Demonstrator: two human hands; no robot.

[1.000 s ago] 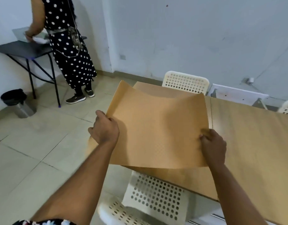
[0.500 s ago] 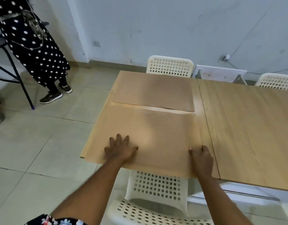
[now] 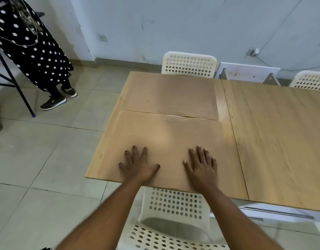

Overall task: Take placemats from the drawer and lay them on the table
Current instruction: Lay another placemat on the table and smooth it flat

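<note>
Two tan textured placemats lie flat on the left end of the wooden table (image 3: pixel 274 141). The near placemat (image 3: pixel 166 134) reaches the table's front edge. The far placemat (image 3: pixel 170 94) lies just behind it, their edges touching. My left hand (image 3: pixel 139 165) rests palm down on the near placemat, fingers spread. My right hand (image 3: pixel 202 165) lies flat on the same mat, a little to the right. Neither hand holds anything. No drawer is in view.
A white perforated chair (image 3: pixel 175 206) stands tucked in right below my arms. Two more white chairs (image 3: pixel 189 64) (image 3: pixel 310 81) stand at the far side. A person in a polka-dot dress (image 3: pixel 29 44) stands at the left by a dark folding table's leg (image 3: pixel 15 80).
A second ago I held the placemat in the air by both sides. It now lies flat on the table, and both hands have opened onto its near half, the right sliding leftward.
</note>
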